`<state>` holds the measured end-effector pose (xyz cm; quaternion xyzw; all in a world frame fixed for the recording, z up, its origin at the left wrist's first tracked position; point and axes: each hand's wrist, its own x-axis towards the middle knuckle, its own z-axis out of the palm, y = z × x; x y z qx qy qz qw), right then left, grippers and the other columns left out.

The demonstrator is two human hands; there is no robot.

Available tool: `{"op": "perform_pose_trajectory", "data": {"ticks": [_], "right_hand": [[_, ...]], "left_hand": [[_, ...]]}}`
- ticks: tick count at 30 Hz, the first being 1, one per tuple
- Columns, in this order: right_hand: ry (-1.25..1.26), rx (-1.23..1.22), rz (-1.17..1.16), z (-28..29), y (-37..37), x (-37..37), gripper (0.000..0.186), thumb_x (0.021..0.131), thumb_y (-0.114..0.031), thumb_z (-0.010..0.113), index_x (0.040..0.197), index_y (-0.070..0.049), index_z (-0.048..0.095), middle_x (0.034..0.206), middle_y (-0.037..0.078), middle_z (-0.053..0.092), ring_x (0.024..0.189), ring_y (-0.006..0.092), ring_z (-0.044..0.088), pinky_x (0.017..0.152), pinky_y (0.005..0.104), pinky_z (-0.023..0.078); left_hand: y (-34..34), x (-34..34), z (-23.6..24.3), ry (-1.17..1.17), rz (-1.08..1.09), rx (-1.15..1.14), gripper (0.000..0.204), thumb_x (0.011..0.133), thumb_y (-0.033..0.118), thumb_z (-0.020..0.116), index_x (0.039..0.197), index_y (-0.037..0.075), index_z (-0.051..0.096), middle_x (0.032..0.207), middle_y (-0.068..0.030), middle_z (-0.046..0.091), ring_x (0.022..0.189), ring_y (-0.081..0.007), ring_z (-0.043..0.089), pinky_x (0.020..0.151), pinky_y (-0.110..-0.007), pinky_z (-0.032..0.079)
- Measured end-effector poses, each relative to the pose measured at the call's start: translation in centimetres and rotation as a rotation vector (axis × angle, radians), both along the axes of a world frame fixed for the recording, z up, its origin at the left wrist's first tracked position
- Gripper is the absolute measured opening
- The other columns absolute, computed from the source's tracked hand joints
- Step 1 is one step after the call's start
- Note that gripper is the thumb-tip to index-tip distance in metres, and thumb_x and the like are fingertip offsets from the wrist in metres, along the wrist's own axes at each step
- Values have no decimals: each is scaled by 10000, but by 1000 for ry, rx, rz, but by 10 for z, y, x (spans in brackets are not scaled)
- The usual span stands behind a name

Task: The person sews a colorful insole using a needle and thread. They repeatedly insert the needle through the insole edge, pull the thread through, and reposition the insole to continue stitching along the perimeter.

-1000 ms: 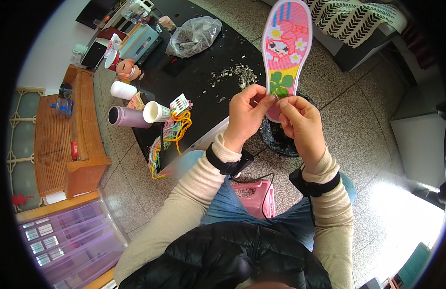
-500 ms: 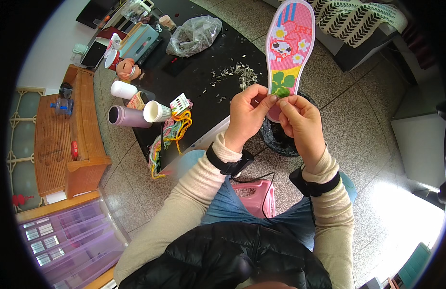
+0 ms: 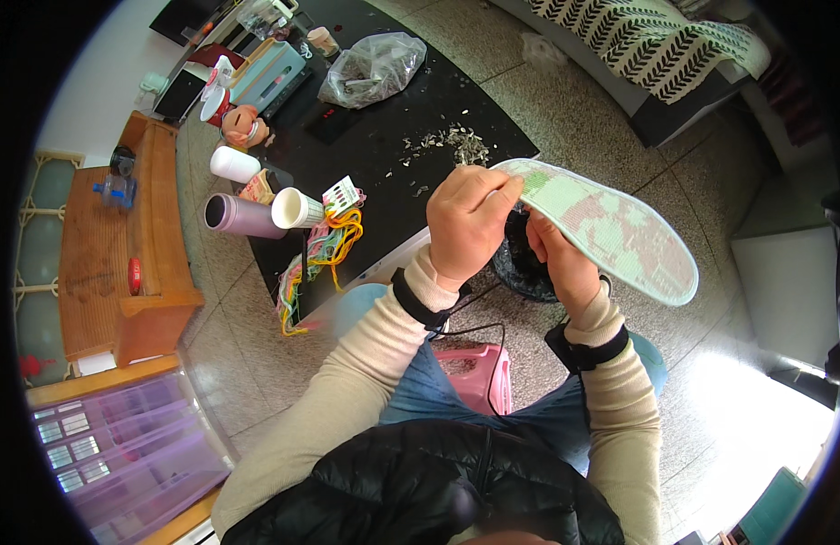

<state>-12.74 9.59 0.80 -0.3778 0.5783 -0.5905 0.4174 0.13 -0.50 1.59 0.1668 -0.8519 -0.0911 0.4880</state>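
Far on the left stands a brown wooden bench (image 3: 102,263) with a small blue bottle (image 3: 116,189) on it. Next comes the long black table (image 3: 384,136), which holds a purple metal flask (image 3: 241,216) lying on its side, a white paper cup (image 3: 296,208), a bunch of yellow and green threads (image 3: 322,254), a clear plastic bag (image 3: 373,68) and a little heap of pale scraps (image 3: 452,145). Over the table's near corner, the left hand (image 3: 467,222) is curled, pinching the end of a pale green and pink stitched shoe insole (image 3: 611,227) between thumb and fingers. The insole is up in the air in front of the person, its checked back side facing up, likely so the stitches there can be looked at. The right hand (image 3: 558,263) sits under it; its fingers are mostly hidden, so I cannot tell how they grip. A dark round basket (image 3: 520,268) is on the floor below the hands, and a pink plastic stool (image 3: 479,386) shows between the knees. Far right is a sofa with a leaf-print cover (image 3: 656,41). Nothing blocks the hands.
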Motion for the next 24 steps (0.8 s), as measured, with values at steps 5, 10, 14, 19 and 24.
{"op": "perform_pose_trajectory", "data": {"ticks": [5,10,14,19,24], "right_hand": [[-6,-45,-23,-5,0,-1,295,991,-151,544,711,-64,567,592,0,497,527,94,429,473,262,318],[-126,-26,-46,-13,2,2,283,975,-137,554,700,-67,558,595,-3,483,539,86,421,477,253,307],[-118,-69,-30,-17,4,-1,280,1016,-168,532,759,-61,565,627,-11,480,554,76,405,493,244,300],[-91,-49,-27,-13,5,-1,317,1018,-184,516,729,-63,565,618,-5,491,543,78,412,494,248,312],[-473,62,15,-4,10,-6,255,1023,-184,538,828,-35,608,711,11,581,617,76,496,550,235,384]], "left_hand": [[1,0,1,8,72,-106,288,685,9,709,965,69,735,894,-3,648,831,-208,607,686,-315,539],[3,0,-1,-4,65,-83,297,673,10,711,966,55,737,911,-4,656,845,-211,604,693,-312,541],[6,-3,-4,-16,27,-24,331,677,-30,714,993,66,738,912,-18,665,846,-232,596,721,-327,523],[9,-7,-9,-47,-11,14,351,659,-59,706,985,67,734,909,-28,671,838,-246,594,727,-339,517],[12,-10,-11,-99,-41,59,369,615,-58,703,963,62,726,904,-32,671,827,-253,599,726,-343,517]]}}
